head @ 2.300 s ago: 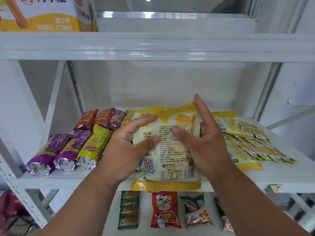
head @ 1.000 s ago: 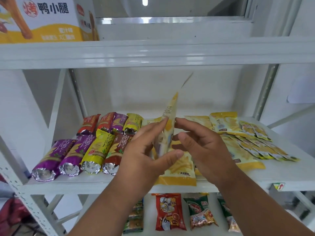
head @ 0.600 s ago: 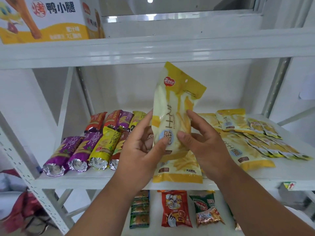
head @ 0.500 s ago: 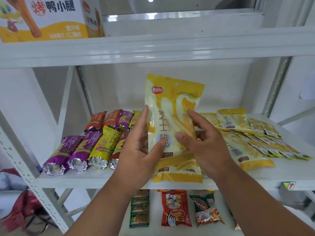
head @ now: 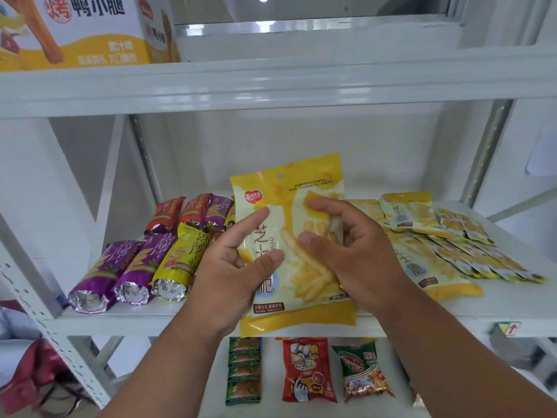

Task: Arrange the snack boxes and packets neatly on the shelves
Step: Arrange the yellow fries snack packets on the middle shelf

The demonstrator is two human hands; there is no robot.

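Yellow packet [head: 294,245] now flipped front-up, lowered from upright to middle shelf [head: 512,309] front edge. Both hands grip it: left hand [head: 232,267] at left side, right hand [head: 346,251] at right. Ready to lay flat w/ matching packets [head: 422,260] at right.

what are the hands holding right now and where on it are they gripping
Both hands hold one yellow snack packet, front side facing out. The left hand pinches its left edge around mid-height; the right hand grips its right edge, fingers curled round the side.
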